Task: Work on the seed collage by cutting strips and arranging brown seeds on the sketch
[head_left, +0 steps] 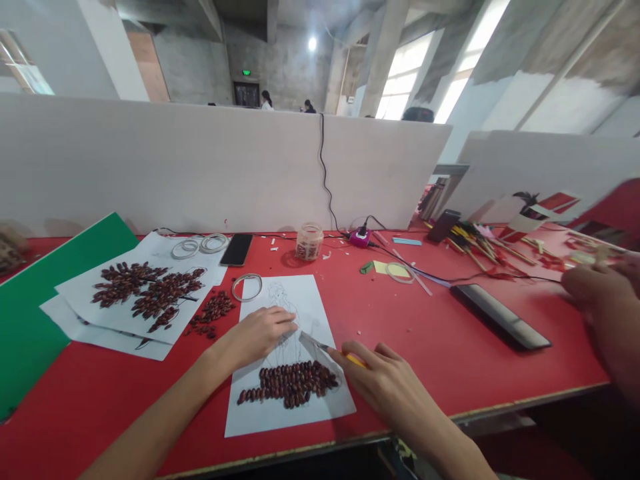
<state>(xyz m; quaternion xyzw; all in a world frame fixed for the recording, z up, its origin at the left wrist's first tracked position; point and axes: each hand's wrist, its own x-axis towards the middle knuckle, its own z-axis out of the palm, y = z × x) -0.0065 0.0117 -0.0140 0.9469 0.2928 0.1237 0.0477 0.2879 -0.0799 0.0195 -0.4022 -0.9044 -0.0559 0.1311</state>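
A white sheet (305, 300) with a line drawing lies on the red table (425, 333) in front of me. Several dark red seeds (290, 385) are stuck in rows across its lower half. My left hand (260, 333) rests on the sheet with its fingers curled together, pressing the paper. My right hand (383, 380) grips a pair of tweezers with a yellow handle (325, 347). The tweezers' tip points at the drawing, close to my left fingertips.
Loose seeds (213, 310) and seed-covered sheets (145, 290) lie to the left by a green board (30, 313). A phone (237, 249), tape rings (247, 287), a seed jar (309, 241), cables and a black case (500, 315) sit further back. Another person's hand (600, 300) is at the right.
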